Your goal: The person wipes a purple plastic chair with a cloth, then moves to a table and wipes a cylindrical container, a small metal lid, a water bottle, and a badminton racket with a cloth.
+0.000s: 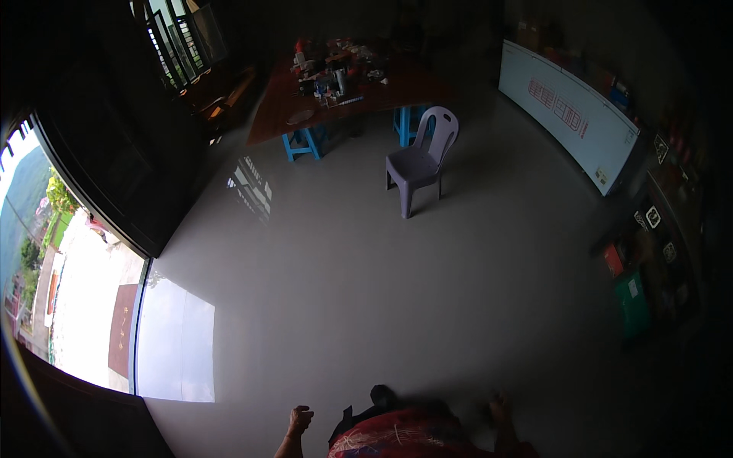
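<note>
My left hand [301, 418] hangs low at the bottom of the view, left of my red patterned clothing [405, 431]. Its fingers are curled in, and nothing shows in them. On the other side, my right hand [500, 410] is in deep shadow, its fingers too dark and blurred to make out. Both hands are held over the smooth grey floor [328, 305], touching no furniture. Ahead stands a pale purple plastic chair [416, 164] with a slotted back, well out of reach.
A reddish-brown table [267, 122] on blue trestle legs [303, 143] bears bottles and clutter. A long white chest freezer [569, 114] lines the right, with a green bag [632, 305] and a red box [614, 260] nearer. At left, an open doorway [141, 328] lets in bright daylight.
</note>
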A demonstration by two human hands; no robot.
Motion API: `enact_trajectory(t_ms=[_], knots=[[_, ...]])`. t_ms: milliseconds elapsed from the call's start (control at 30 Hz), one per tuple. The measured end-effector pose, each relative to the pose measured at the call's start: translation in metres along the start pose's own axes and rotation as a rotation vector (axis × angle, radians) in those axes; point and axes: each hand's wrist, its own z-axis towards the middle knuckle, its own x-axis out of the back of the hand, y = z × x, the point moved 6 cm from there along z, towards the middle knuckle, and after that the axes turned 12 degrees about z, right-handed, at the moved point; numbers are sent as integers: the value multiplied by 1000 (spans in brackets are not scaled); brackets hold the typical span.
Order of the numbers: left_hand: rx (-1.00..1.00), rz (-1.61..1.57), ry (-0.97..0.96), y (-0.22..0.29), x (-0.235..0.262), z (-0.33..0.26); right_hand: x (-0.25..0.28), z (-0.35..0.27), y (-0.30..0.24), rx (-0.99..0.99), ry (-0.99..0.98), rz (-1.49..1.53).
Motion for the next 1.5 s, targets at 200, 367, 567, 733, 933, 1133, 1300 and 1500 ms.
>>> enact_trajectory(t_ms=[200,367,567,733,933,1133,1300,1500], knots=[[-312,329,128,206,-17,175,66,39,111,-644,471,422],[-867,236,8,379,-33,224,43,74,64,-212,253,326],[-309,53,-208,435,-29,269,28,154,-158,-300,247,124],[-121,-62,-143,453,-11,302,30,306,-252,42,137,245],[158,-489,-275,449,17,318,-33,429,-382,213,-88,186],[369,-181,-204,452,81,373,-78,447,-428,250,-93,6],[342,-174,-148,542,111,506,-56,443,-363,-69,52,130],[-310,197,136,721,160,687,-96,435,-418,-219,191,472]])
